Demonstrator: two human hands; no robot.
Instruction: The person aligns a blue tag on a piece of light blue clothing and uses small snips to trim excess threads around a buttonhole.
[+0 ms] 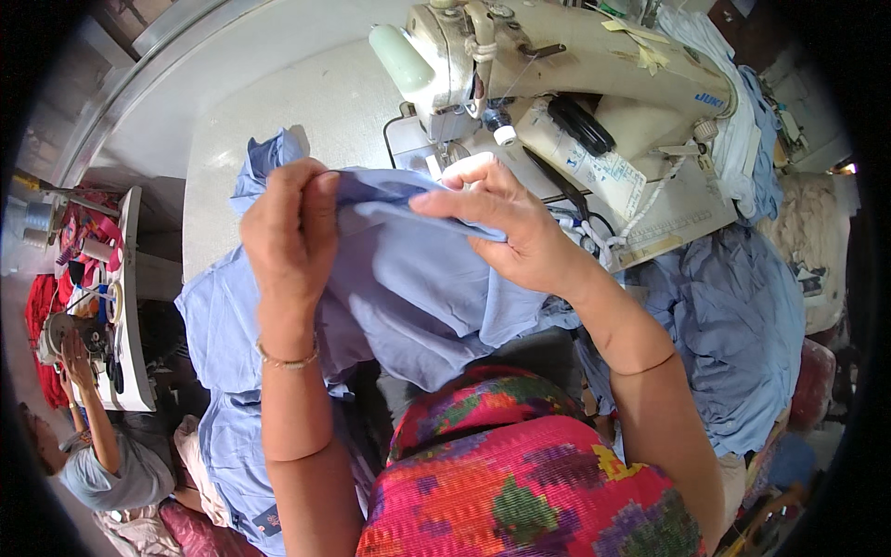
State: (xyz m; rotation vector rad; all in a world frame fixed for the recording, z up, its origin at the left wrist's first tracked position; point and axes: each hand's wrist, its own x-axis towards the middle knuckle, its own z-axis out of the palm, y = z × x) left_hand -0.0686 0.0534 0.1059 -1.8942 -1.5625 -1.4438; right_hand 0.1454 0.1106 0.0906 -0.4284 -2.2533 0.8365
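A light blue piece of cloth (399, 297), apparently part of a garment, is stretched between my two hands in front of the sewing machine (548, 60). My left hand (295, 237) is closed on its upper left edge, with a bunched bit of the same cloth sticking up behind the knuckles. On the other side my right hand (515, 223) pinches a folded edge between thumb and fingers. The cloth hangs down over the table edge toward my lap. Behind my right hand is the machine's needle area (450, 153), partly hidden by the fingers.
A black oblong object (581, 126) and a marked paper (599, 176) lie on the machine bed. More blue garments (724, 316) are heaped at the right. At the far left, a co-worker (116, 469) reaches toward another machine beside a white table (135, 306).
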